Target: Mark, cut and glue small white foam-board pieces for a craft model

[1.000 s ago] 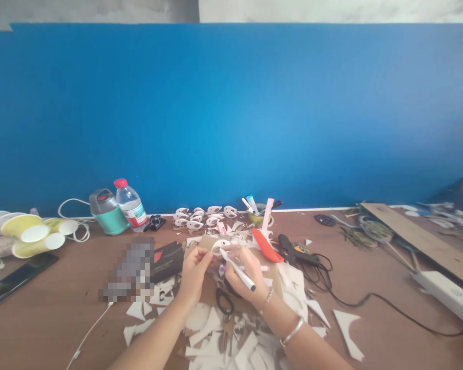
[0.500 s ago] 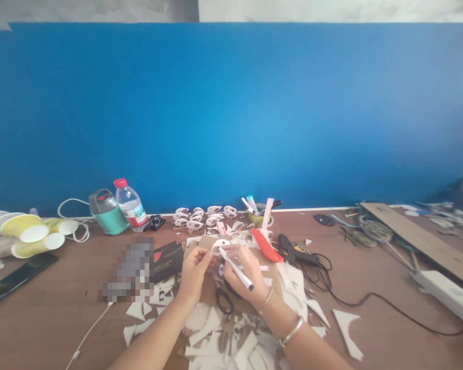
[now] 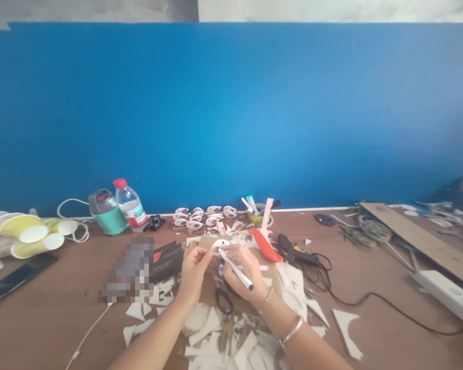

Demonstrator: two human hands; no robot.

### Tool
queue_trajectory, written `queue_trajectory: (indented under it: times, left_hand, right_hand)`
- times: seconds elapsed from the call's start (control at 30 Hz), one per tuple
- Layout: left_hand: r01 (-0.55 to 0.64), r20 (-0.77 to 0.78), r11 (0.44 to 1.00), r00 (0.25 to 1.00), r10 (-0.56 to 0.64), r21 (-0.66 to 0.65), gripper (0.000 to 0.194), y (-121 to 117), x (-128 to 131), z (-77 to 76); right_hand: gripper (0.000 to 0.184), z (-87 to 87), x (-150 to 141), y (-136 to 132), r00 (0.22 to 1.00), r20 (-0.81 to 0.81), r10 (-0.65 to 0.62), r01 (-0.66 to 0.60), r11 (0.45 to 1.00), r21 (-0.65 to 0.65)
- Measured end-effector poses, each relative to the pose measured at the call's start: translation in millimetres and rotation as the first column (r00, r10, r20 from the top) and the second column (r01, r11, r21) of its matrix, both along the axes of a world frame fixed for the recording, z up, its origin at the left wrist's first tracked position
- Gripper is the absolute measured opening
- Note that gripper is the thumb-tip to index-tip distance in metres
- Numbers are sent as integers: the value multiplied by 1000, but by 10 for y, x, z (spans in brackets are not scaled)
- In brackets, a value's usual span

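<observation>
My left hand (image 3: 193, 271) pinches a small white paper cutout (image 3: 220, 244) above the wooden table (image 3: 54, 308). My right hand (image 3: 245, 271) grips a white marker pen (image 3: 235, 269) with a black end, its tip against the cutout. Below both hands lies a heap of white paper scraps (image 3: 224, 336) with black scissors (image 3: 224, 300) among them. Several finished white cutouts (image 3: 204, 216) lie in rows further back by the blue wall.
At the left stand a water bottle (image 3: 130, 204), a teal container (image 3: 105, 211) and stacked yellow paper cups (image 3: 23, 234). A black box (image 3: 168, 259), a red paper piece (image 3: 266, 245), a glue gun (image 3: 293, 250) with black cable and a cardboard strip (image 3: 420, 239) lie around.
</observation>
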State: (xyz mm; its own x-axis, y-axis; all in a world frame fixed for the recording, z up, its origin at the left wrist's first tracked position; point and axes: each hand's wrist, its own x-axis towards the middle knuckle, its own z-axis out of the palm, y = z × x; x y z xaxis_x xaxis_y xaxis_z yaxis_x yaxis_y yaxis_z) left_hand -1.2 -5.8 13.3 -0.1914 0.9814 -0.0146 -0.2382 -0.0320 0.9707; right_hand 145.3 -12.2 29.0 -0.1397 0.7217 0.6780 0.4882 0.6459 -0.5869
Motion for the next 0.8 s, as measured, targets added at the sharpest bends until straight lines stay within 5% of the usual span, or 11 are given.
queue_trajectory:
  times: [0.23, 0.5, 0.8]
  left_hand:
    - [7, 12, 1000, 1000, -7, 3, 27, 7, 0, -9]
    - [7, 15, 1000, 1000, -7, -3, 28, -2, 0, 0]
    - [13, 13, 1000, 1000, -13, -8, 27, 6, -4, -13]
  right_hand:
    - [16, 134, 46, -108, 997, -26, 72, -75, 990, -121]
    - [15, 35, 23, -20, 999, -6, 53, -53, 998, -35]
    - [17, 86, 44, -62, 997, -18, 74, -75, 994, -79]
